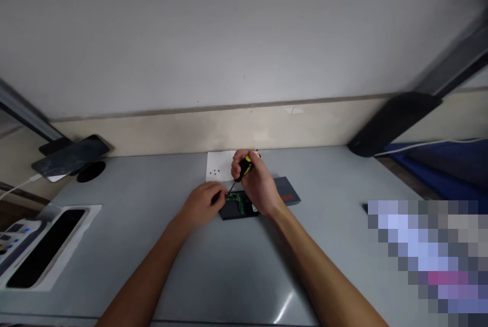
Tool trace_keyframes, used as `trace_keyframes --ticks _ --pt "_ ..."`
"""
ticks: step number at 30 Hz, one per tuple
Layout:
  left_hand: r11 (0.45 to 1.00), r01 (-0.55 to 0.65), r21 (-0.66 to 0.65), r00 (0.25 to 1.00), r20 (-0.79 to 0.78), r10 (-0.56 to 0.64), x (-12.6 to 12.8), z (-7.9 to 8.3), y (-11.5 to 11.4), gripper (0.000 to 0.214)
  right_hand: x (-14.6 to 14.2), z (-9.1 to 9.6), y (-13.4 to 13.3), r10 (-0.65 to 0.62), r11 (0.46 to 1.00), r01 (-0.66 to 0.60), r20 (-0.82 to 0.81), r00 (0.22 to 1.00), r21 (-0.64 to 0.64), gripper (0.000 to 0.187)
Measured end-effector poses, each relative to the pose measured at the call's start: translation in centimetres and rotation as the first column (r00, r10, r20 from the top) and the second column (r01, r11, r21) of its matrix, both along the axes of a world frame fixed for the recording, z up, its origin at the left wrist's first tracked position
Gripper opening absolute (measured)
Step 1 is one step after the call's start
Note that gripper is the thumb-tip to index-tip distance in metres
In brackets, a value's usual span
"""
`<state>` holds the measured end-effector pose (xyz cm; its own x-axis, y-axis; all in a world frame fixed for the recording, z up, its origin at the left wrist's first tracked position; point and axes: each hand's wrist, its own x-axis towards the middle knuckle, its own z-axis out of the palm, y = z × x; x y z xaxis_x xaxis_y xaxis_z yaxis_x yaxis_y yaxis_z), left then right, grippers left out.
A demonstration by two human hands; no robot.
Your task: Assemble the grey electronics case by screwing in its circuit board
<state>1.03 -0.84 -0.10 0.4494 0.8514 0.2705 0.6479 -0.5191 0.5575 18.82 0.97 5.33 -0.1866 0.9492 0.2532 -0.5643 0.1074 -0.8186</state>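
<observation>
My right hand [259, 182] is closed around a screwdriver [246, 165] with a black and yellow handle. Its thin shaft slants down to the upper left part of an opened electronic device [231, 210], which lies flat with a green circuit board showing in a black casing. With fingers curled together, my left hand [204, 203] grips the device's left end, close to the screwdriver tip. The right end of the device is partly behind my right hand. Just beyond, several small dark screws [215, 171] lie on a white sheet of paper [212, 161].
A dark grey flat box [286, 189] lies right of the device on the grey table [171, 266]. At left are a phone on a stand [72, 156] with a cable, and a black tray-like object [48, 245] on white paper. A black cylinder [392, 121] leans at the back right; a blurred-out area covers the right.
</observation>
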Motion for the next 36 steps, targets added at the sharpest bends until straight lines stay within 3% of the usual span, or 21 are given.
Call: trace_keyframes --ticks 5,10,18,23,27,30,36 --pt "1.000 0.003 0.008 1.000 0.013 -0.003 0.03 0.13 -0.06 0.018 -0.26 -0.08 -0.42 -0.192 0.981 0.184 0.124 0.974 0.068 0.030" --pt "1.000 0.014 -0.005 1.000 0.018 -0.014 0.08 0.32 -0.13 0.020 -0.08 -0.33 -0.37 -0.097 0.995 0.097 0.042 0.994 0.020 0.033" --pt "1.000 0.012 -0.010 1.000 0.021 -0.012 0.07 0.38 -0.21 0.020 -0.15 0.29 -0.36 -0.088 0.996 0.088 0.015 0.996 -0.021 0.038" --pt "1.000 0.018 0.013 1.000 0.016 -0.018 0.01 0.03 -0.04 0.020 -0.15 0.19 -0.40 -0.186 0.982 0.187 0.052 0.981 -0.025 0.026" --pt "1.000 0.016 0.015 0.999 0.031 -0.017 0.05 0.10 -0.08 0.020 -0.37 -0.19 -0.50 -0.223 0.974 0.224 0.022 0.974 -0.017 0.035" --pt "1.000 0.018 0.010 0.999 0.044 -0.018 0.06 0.19 -0.14 0.020 -0.49 -0.20 -0.60 -0.249 0.968 0.250 0.128 0.960 0.016 0.038" --pt "1.000 0.000 0.013 1.000 0.014 0.000 0.01 0.13 -0.11 0.020 -0.45 0.06 -0.44 -0.177 0.984 0.176 0.068 0.982 0.014 0.041"
